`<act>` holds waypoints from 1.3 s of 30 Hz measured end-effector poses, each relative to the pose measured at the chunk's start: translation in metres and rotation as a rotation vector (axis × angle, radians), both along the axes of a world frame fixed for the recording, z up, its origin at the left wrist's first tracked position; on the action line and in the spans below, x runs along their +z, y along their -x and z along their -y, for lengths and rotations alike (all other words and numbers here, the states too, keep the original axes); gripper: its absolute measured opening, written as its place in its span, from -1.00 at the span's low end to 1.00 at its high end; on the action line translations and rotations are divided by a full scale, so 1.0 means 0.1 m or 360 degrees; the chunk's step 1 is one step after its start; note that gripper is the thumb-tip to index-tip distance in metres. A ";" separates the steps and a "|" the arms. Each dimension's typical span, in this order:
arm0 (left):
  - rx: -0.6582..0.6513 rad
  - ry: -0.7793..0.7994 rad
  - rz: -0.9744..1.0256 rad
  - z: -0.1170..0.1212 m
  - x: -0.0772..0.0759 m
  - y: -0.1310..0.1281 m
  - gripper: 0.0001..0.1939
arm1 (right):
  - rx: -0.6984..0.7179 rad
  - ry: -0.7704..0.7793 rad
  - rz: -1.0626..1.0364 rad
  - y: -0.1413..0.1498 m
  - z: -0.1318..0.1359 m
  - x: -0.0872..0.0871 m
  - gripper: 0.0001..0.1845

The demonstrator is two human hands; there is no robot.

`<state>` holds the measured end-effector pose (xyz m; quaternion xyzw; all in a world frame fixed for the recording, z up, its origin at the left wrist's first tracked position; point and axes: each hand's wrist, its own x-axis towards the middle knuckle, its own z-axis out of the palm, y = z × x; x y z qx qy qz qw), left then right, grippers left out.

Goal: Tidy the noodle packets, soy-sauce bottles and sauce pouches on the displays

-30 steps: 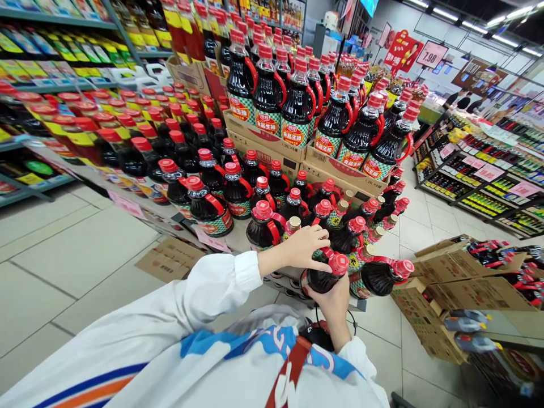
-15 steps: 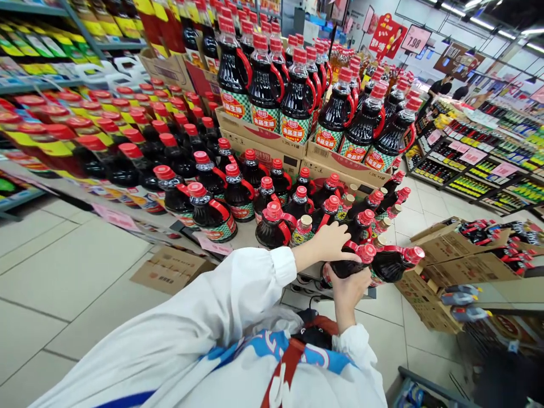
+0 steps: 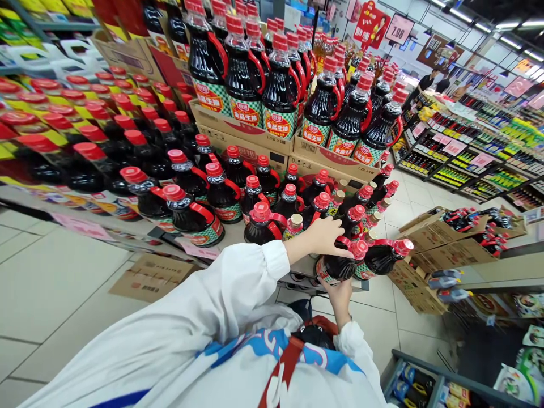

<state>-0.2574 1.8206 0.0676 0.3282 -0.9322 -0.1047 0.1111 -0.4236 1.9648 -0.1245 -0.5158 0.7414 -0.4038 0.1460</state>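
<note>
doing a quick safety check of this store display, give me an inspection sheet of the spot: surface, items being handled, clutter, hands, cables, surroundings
Surface: display stand, pale top, crowded with red-capped bottles; pink price card along the front edge.
Items handled: one dark bottle with red cap and handle, between the hands at the stand's front.
Clutter: brown cardboard at floor level by the stand.
Left hand: at the bottle's handle; how firmly it grips, cannot tell.
Right hand: against the bottle's lower side; fingers partly hidden.
Cables: nothing seen clearly.
Surroundings: cardboard cartons to the right, a 7.98 sign and people in the background.
</note>
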 end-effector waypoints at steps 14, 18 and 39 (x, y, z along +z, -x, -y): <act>-0.0015 -0.0139 -0.0055 -0.10 0.05 -0.17 -0.60 | -0.0291 -0.0266 -0.0280 -0.20 -0.01 0.06 0.11; 0.0078 -0.0275 -0.0009 0.00 0.02 -0.29 -0.76 | -0.0007 -0.0112 -0.0097 -0.06 0.00 0.06 0.06; -0.0024 -0.0231 0.0360 0.06 0.36 -0.37 -0.79 | -0.0023 0.0203 0.0256 -0.07 0.08 0.06 0.22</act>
